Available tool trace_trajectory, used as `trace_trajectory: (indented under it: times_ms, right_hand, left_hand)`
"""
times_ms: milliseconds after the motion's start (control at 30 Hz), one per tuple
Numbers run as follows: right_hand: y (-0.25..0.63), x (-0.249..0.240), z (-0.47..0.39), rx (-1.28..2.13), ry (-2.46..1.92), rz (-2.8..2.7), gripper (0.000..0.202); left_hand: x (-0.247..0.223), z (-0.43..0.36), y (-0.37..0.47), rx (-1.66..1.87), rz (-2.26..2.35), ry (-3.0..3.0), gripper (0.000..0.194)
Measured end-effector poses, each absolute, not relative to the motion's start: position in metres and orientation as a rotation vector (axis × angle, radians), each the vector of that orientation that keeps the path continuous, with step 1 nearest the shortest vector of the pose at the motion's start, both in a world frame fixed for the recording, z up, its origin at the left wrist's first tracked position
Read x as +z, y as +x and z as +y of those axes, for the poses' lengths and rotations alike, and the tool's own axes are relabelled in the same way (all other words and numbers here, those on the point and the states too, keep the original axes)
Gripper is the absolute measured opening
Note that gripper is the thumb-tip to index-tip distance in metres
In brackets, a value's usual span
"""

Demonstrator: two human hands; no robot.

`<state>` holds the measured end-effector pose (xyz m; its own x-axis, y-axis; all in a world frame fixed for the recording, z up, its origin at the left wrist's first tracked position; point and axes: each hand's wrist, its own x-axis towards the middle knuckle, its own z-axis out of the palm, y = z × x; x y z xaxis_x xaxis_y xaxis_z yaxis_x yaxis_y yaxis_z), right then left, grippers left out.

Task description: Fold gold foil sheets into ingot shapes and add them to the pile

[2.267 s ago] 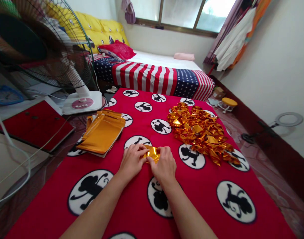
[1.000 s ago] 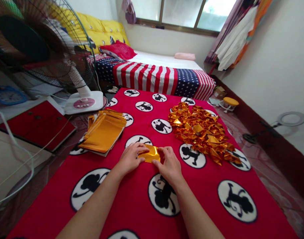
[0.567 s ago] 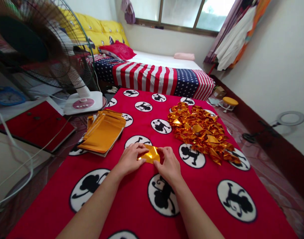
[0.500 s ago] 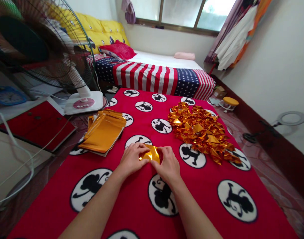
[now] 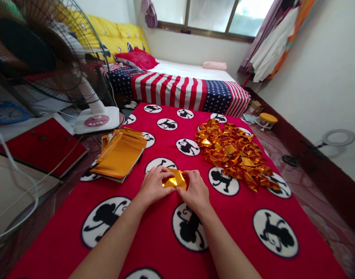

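A shiny gold foil paper (image 5: 176,179), partly folded, is held low over the red monkey-print cloth (image 5: 223,228) in the middle of the view. My left hand (image 5: 155,184) is closed on its left end, thumb at the near edge and fingers at the far side. On the right end, my right hand (image 5: 194,190) grips it in the same way, the two thumbs almost meeting. To the left lies a stack of flat gold foil sheets (image 5: 120,153). A heap of folded gold foil pieces (image 5: 232,151) spreads over the cloth to the right.
A standing fan (image 5: 97,118) is at the left, beside a red panel (image 5: 40,145) and a loose white cable (image 5: 26,180). Beyond the cloth stands a bed (image 5: 171,91) with a stars-and-stripes cover. A yellow stool (image 5: 268,117) and a ring light (image 5: 338,137) are on the right.
Almost nothing differs. Both hands keep the same grip on the foil paper, and the view has shifted very slightly.
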<state>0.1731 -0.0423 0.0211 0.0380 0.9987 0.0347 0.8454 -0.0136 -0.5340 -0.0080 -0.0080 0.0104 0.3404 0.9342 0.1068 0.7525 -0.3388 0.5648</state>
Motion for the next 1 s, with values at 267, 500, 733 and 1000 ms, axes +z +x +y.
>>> trace_trajectory:
  times_ms: [267, 500, 733, 1000]
  right_hand:
    - [0.169, 0.024, -0.044, 0.508, -1.933, -1.862, 0.044]
    - [0.17, 0.021, -0.045, 0.5, -1.925, -1.858, 0.043]
    - [0.171, 0.019, -0.044, 0.523, -1.901, -1.858, 0.043]
    - [0.18, 0.021, -0.042, 0.657, -1.822, -1.865, 0.045]
  left_hand:
    - [0.014, -0.012, -0.001, 0.57, 1.556, 2.184, 0.035]
    - [0.013, -0.011, -0.002, 0.579, 1.546, 2.179, 0.036]
    - [0.011, -0.007, -0.007, 0.607, 1.462, 2.163, 0.034]
    - [0.008, -0.002, -0.019, 0.624, 1.27, 2.088, 0.042]
